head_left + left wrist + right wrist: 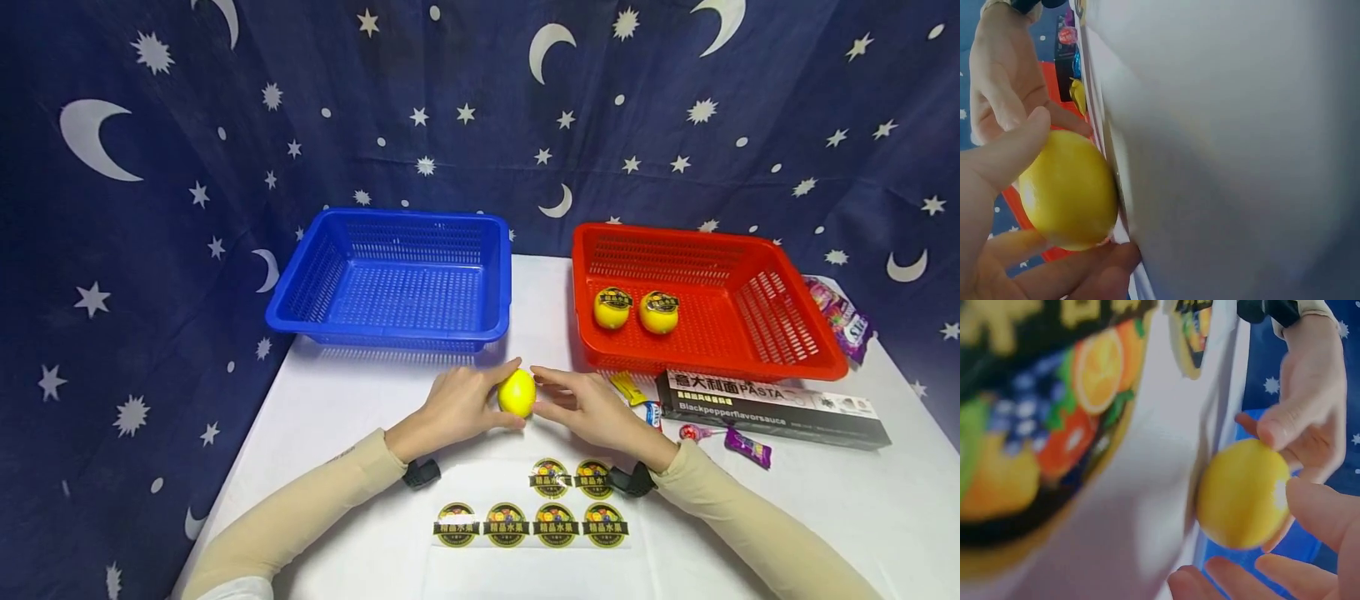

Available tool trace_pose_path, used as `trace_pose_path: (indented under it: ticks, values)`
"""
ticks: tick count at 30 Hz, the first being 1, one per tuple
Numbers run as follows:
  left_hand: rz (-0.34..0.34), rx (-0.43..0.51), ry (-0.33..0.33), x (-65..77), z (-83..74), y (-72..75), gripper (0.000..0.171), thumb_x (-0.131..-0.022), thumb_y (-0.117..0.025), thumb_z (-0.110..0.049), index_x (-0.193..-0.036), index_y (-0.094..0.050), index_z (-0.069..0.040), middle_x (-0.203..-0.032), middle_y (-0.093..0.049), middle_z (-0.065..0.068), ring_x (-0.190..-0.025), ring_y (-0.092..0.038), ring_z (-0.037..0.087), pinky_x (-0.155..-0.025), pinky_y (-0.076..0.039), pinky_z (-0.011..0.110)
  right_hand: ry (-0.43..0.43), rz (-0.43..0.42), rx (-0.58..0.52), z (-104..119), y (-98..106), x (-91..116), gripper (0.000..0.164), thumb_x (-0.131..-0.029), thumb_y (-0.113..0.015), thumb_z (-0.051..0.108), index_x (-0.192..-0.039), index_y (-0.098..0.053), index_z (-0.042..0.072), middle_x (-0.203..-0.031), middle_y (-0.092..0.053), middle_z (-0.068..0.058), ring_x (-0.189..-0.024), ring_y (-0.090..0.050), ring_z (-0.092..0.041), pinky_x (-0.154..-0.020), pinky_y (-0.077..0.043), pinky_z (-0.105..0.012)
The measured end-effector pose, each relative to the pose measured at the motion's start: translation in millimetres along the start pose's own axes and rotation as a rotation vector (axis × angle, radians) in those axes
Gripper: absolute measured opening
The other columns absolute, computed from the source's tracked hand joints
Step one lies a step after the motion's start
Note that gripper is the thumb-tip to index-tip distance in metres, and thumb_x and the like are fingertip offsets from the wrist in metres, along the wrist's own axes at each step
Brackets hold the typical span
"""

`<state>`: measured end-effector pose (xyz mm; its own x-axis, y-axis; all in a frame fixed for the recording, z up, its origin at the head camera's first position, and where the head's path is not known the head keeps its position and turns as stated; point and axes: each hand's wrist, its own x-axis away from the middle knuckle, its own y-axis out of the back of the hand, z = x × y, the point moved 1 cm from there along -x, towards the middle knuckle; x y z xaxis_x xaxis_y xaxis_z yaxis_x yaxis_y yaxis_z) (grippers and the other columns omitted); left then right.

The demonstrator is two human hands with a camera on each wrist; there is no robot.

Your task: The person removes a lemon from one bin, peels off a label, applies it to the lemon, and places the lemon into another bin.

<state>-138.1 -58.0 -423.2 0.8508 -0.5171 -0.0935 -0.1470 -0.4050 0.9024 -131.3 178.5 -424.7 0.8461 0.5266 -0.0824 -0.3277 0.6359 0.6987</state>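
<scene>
A smooth yellow lemon [517,393] sits on the white table between both hands. My left hand [461,406] holds it from the left, thumb [1025,140] on one side and curled fingers [1079,272] on the other. On its right side is my right hand [600,410], fingers apart and loosely bent. In the right wrist view the right thumb [1319,509] is at the lemon's surface; whether it touches, I cannot tell. A sheet of round fruit stickers [506,525] lies in front of the hands. Two lemons [612,310] bearing such stickers lie in the red basket [705,358].
A blue basket [386,333] stands at the back left. Right of the hands lie a pasta box [776,412], a yellow-wrapped candy [627,388], a lollipop [693,432] and a purple-wrapped candy [747,448]. A purple snack bag [843,321] sits beyond the red basket.
</scene>
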Motion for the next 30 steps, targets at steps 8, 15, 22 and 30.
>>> trace_pose_path:
  ticks: [8, 15, 22, 30]
  values:
    - [-0.313, -0.169, -0.07, 27.4, -19.7, 1.6, 0.092, -0.076, -0.08, -0.067, -0.149, -0.053, -0.019, -0.109, -0.073, -0.002, -0.076, -0.071, 0.017, -0.049, -0.048, 0.027, 0.036, -0.032, 0.191, 7, 24, 46, 0.044, -0.088, -0.082, 0.023, -0.127, -0.071, 0.006, -0.111, -0.078, -0.005, -0.087, -0.072, -0.01, -0.075, -0.06, -0.028]
    - [-0.155, -0.228, -0.397, 38.5, -55.4, -4.4, 0.031, -0.09, -0.075, -0.047, -0.105, -0.076, -0.02, -0.084, -0.063, -0.008, -0.065, -0.053, 0.004, -0.046, -0.04, 0.018, 0.054, 0.057, 0.32, 13, 20, 81, 0.03, -0.083, -0.085, 0.025, -0.112, -0.079, 0.017, -0.082, -0.063, 0.016, -0.071, -0.053, 0.005, -0.063, -0.044, -0.019]
    - [0.27, -0.353, -0.399, 30.3, -67.9, -17.7, 0.032, -0.092, -0.07, -0.052, -0.102, -0.071, -0.021, -0.085, -0.06, -0.007, -0.067, -0.047, 0.004, -0.048, -0.036, 0.021, -0.014, 0.1, 0.362, 7, 7, 93, 0.027, -0.081, -0.087, 0.027, -0.106, -0.079, 0.021, -0.081, -0.058, 0.015, -0.067, -0.045, 0.006, -0.059, -0.036, -0.016]
    - [0.266, -0.355, -0.419, 19.7, -74.3, -27.2, 0.019, -0.094, -0.072, -0.04, -0.101, -0.074, -0.023, -0.084, -0.059, -0.007, -0.072, -0.051, 0.006, -0.052, -0.035, 0.02, -0.027, 0.058, 0.339, 5, 4, 97, 0.027, -0.081, -0.087, 0.028, -0.106, -0.081, 0.019, -0.077, -0.055, 0.016, -0.064, -0.043, 0.006, -0.057, -0.034, -0.015]
